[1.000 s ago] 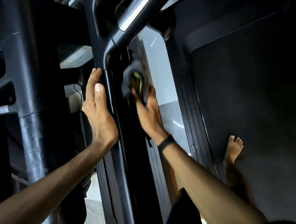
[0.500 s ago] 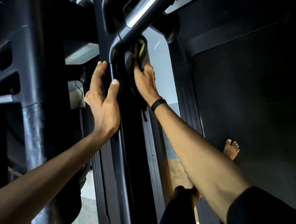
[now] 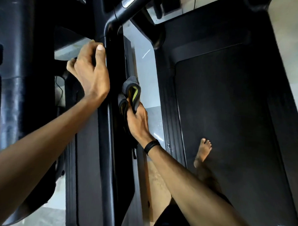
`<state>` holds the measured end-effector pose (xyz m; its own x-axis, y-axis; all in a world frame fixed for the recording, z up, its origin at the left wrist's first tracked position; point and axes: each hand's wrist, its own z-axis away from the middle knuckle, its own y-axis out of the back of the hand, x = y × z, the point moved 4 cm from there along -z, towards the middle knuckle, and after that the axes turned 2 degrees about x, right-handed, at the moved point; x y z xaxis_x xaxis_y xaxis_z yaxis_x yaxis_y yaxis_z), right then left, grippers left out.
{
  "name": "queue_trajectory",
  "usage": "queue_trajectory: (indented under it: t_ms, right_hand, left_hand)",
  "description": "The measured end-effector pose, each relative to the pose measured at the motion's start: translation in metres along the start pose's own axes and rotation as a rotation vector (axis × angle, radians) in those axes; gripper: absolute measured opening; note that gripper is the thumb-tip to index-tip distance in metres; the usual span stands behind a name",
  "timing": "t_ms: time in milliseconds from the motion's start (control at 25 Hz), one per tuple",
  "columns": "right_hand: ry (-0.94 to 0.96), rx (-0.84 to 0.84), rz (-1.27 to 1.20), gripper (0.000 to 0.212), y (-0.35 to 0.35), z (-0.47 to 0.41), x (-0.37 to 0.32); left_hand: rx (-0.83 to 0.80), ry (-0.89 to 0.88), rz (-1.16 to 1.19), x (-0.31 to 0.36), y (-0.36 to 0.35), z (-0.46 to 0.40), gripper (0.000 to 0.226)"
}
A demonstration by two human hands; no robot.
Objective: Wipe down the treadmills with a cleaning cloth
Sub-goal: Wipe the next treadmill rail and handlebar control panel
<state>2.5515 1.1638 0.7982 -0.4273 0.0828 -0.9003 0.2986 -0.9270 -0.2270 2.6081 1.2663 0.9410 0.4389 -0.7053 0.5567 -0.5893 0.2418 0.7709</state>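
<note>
So, from your head cam: your left hand is curled around the black treadmill upright, thumb up on its edge just under the bend into the handrail. Your right hand grips the folded grey cleaning cloth, yellow showing in the fold, against the upright's right face. A black band sits on that wrist. The dark treadmill belt fills the right side, your bare foot on it. Pale grey floor shows between the frames.
</note>
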Motion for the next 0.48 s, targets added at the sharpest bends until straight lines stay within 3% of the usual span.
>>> queue_trajectory:
  t_ms: [240,480]
  right_hand:
    - [0.034,0.002,0.021,0.019,0.016,0.078,0.024]
    - [-0.072,0.038,0.136,0.026,0.034,0.190,0.046]
  left_hand:
    - [-0.144,-0.149,-0.089,-0.009,0.059,0.105,0.030]
    - [-0.072,-0.031,-0.082,-0.032,0.120,0.211,0.032]
